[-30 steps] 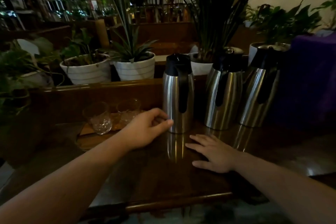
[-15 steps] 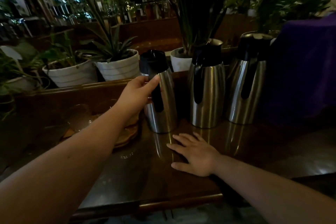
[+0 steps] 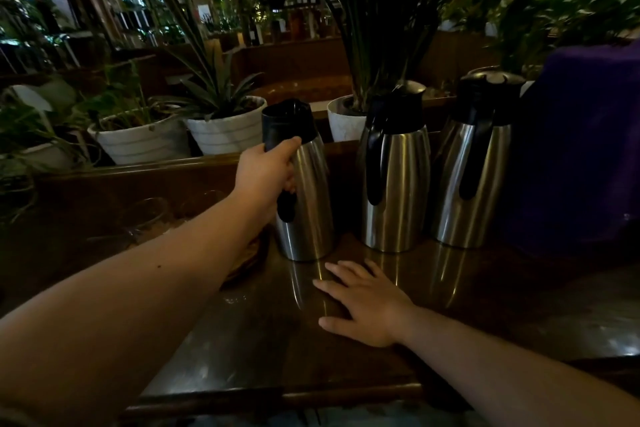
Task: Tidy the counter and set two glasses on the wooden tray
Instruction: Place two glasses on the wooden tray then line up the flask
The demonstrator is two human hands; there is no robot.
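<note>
My left hand (image 3: 265, 172) is closed around the black handle of the leftmost steel jug (image 3: 306, 204), which stands on the dark counter and leans slightly. My right hand (image 3: 363, 303) lies flat on the counter in front of the jugs, fingers spread, holding nothing. Left of the jug, the wooden tray (image 3: 251, 258) is mostly hidden by my left forearm. A clear glass (image 3: 147, 218) stands on it in the dark, and a second glass (image 3: 204, 199) is faintly visible behind.
Two more steel jugs (image 3: 396, 177) (image 3: 474, 170) stand in a row to the right. A purple-covered object (image 3: 581, 146) blocks the far right. White plant pots (image 3: 138, 140) (image 3: 227, 128) sit behind a wooden ledge (image 3: 138, 168). The counter's front edge (image 3: 277, 399) runs below my arms.
My left hand rose from the base of the leftmost jug to its handle and closed on it. The right hand stayed flat on the counter. The view swung left.
</note>
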